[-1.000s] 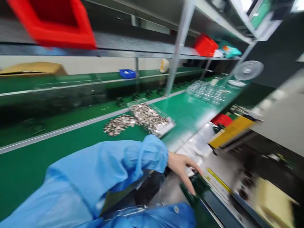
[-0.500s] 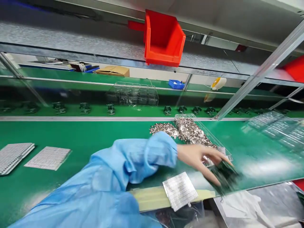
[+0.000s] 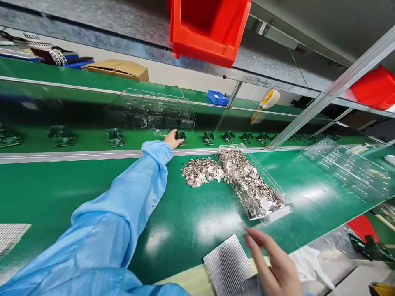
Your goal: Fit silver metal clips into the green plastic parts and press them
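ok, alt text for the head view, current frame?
A person's left hand touches a small dark green part, one in a row beyond a grey rail; the blurred right hand is beside a ribbed silvery sheet. Small metallic pieces lie heaped on the green bench and in a clear tray.

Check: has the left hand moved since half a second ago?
Yes, leftward and farther out. Against the metal rail: the left hand was on its near side, by the clear tray; now it reaches across, touching a green board.
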A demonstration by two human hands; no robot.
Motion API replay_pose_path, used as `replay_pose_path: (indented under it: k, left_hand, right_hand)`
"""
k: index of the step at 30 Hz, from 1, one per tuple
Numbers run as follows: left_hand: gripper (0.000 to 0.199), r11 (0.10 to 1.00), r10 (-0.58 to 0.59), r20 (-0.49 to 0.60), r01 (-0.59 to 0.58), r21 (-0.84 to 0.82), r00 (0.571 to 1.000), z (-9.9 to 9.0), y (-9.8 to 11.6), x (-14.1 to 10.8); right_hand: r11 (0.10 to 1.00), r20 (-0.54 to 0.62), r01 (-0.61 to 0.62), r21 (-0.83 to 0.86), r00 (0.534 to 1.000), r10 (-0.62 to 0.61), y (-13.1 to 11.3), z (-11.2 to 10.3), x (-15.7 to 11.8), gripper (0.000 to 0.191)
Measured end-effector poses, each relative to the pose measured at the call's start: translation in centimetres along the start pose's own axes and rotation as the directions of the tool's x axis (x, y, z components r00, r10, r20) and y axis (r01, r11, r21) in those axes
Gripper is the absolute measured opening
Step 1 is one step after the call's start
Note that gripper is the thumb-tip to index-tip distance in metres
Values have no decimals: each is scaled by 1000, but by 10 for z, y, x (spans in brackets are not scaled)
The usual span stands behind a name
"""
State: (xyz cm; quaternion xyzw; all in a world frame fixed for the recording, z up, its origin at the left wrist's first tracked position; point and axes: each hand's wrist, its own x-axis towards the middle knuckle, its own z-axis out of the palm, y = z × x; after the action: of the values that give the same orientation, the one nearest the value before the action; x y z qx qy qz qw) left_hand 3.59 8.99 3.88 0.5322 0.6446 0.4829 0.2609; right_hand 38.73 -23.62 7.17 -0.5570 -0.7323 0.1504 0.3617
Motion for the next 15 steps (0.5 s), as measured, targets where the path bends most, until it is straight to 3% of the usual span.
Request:
replay_pose_path:
  k: [3, 5, 7, 9, 11, 13, 15]
  left_hand:
    - [69, 998, 58, -57, -57, 15, 997, 5, -12, -19]
    - [64, 994, 104, -147, -100, 38, 984, -13, -24, -41]
    - [61, 986, 159, -283, -136, 101, 946, -49, -38, -62]
    - [65, 961, 239, -424, -148, 235, 874, -95, -56, -78]
    - [79, 925, 268, -507, -71, 374, 819, -140, -74, -85]
    - [101, 896, 175, -514, 81, 437, 840, -174, -91, -83]
    - [119, 865, 35, -462, 205, 457, 886, -194, -103, -74]
  right_hand:
    - [989, 190, 144, 23, 971, -146, -11, 51, 72, 21]
    - [982, 307, 151, -116, 945, -110, -13, 85, 111, 21]
    - [956, 360, 144, -255, 932, -45, -11, 113, 137, 23]
    - [937, 368, 141, -320, 930, -14, -7, 132, 150, 21]
    - [930, 367, 146, -337, 930, -13, -2, 142, 155, 17]
    - [925, 370, 161, -344, 929, -24, 3, 145, 156, 16]
    - [925, 370, 179, -336, 928, -46, 8, 143, 155, 16]
